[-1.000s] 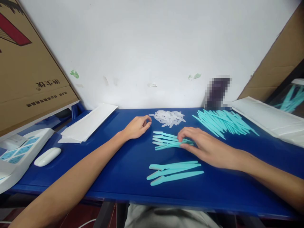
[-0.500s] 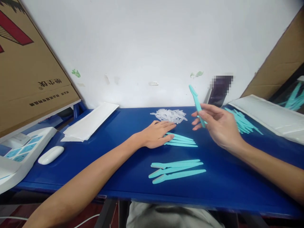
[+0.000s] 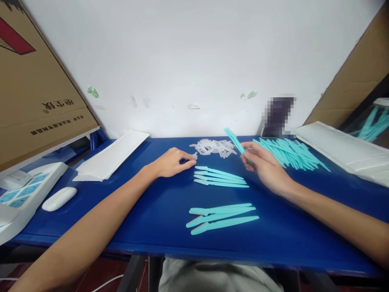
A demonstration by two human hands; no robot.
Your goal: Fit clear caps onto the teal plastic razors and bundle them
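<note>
Head view: right hand (image 3: pixel 263 166) grips a teal stick (image 3: pixel 234 140) just right of the cap pile (image 3: pixel 212 147); left hand (image 3: pixel 172 162) pinches one cap (image 3: pixel 194 155) at its left. Mating them calls for fine alignment

Right hand (image 3: pixel 264 168) around a tilted teal stick (image 3: pixel 234 140), left hand (image 3: pixel 170 163) around a clear cap (image 3: pixel 194 155), on the blue table (image 3: pixel 152 211).

1. The blue table (image 3: pixel 152 219) stands against the wall.
2. Far side: clear caps (image 3: pixel 214 147) and a heap of teal sticks (image 3: pixel 288 154).
3. Middle: four teal sticks (image 3: pixel 220 177) in a row, with three teal sticks (image 3: pixel 221 215) nearer.
4. Left: white sheets (image 3: pixel 112 156) and a white mouse (image 3: pixel 59 198).
</note>
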